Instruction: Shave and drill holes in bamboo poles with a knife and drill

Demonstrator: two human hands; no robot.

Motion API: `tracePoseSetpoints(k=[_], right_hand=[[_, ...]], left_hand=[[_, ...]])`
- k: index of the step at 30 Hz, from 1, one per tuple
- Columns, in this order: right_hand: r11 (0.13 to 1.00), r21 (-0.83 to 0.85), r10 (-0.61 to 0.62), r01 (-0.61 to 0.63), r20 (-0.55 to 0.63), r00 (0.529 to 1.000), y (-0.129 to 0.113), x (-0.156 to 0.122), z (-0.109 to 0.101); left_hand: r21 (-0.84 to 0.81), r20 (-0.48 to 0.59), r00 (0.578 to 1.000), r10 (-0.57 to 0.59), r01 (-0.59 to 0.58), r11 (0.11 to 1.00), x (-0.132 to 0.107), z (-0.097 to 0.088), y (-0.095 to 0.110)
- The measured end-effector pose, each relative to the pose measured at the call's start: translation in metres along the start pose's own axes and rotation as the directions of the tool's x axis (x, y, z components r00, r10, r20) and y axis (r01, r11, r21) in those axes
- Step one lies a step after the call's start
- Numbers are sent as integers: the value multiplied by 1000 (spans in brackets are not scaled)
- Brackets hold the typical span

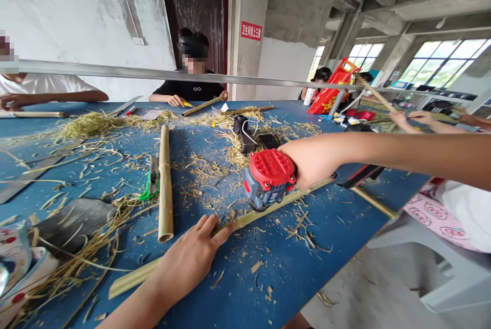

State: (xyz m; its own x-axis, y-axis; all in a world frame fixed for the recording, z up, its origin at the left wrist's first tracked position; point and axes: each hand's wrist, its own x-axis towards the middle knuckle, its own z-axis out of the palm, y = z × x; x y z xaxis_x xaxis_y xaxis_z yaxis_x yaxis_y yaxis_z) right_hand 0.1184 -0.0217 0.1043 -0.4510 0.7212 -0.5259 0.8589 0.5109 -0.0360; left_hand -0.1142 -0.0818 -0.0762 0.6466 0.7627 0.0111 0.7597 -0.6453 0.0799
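Note:
My left hand [192,244] lies across a long split bamboo strip [134,278], its fingers closed over it and pressing it to the blue table. My right hand [307,160] grips a power tool [270,175] with a vented red top and grey-blue body; its working end is hidden, so I cannot tell its exact kind. The tool sits over the strip, which runs on under my right forearm. Left of the tool lie a round bamboo pole [165,185] and a green utility knife [152,178]. Most of my right fingers are hidden.
Shavings [92,124] litter the blue table [291,272]. A black device [245,134] with a white cord stands behind the tool. A metal rail [134,72] crosses beyond. A person [187,81] opposite handles bamboo; others sit left and right. A grey stool [433,247] stands right.

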Motion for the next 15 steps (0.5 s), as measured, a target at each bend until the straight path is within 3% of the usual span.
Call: tracePoseSetpoints(k=[15], right_hand=[[991, 83, -103, 109, -72, 992, 2, -2, 4]], left_hand=[[-7, 9, 1000, -8, 8, 1000, 1, -3, 1]])
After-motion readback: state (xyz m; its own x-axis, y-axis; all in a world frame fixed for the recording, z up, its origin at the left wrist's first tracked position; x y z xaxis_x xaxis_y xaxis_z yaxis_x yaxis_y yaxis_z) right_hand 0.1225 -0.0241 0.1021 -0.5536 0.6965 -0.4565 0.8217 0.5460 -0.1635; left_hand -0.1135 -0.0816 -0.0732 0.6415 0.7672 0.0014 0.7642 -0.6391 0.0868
